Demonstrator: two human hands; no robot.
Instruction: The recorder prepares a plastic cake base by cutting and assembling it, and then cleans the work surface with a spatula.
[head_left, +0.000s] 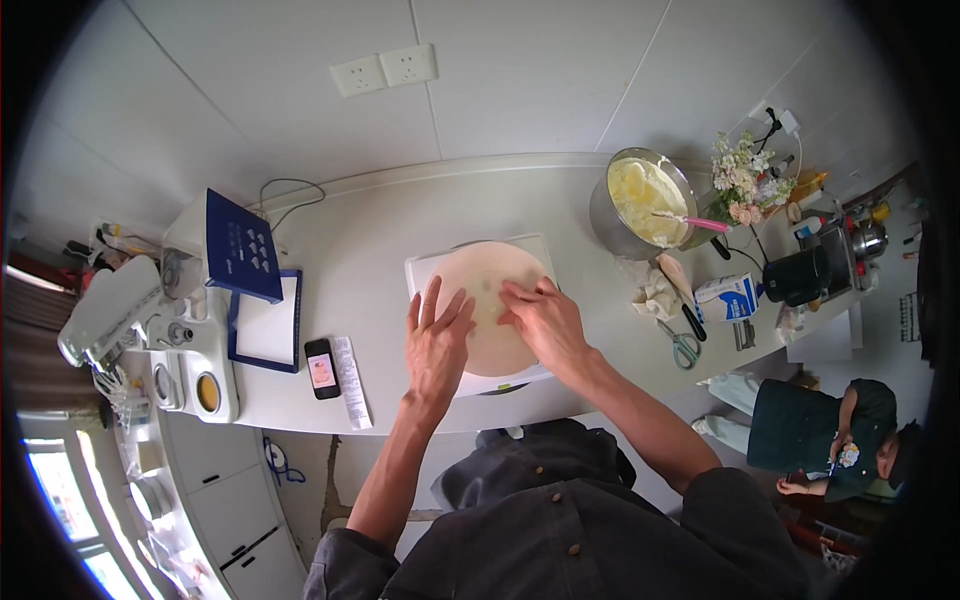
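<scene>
A round, pale pink, see-through sheet or disc (491, 356) lies over a white square board (534, 247) on the counter. Dark edges of a round thing, perhaps a turntable, peek out beneath the board. My left hand (439, 345) rests on the disc's left side, palm down with fingers spread. From the right, my right hand (551, 322) reaches in with bent fingers, its thumb and forefinger apart near the disc's middle. Faint greyish spots show through the disc between the hands. Whether the right fingertips press on it or hover just above is unclear.
To the right stand a steel bowl (604, 214) of pale cream with a pink-handled spatula (705, 223), scissors (685, 349), a carton (726, 298) and flowers (742, 176). A phone (322, 367), paper slip (351, 382), blue box lid (244, 247) and stand mixer (112, 307) are left. A person (817, 427) stands at right.
</scene>
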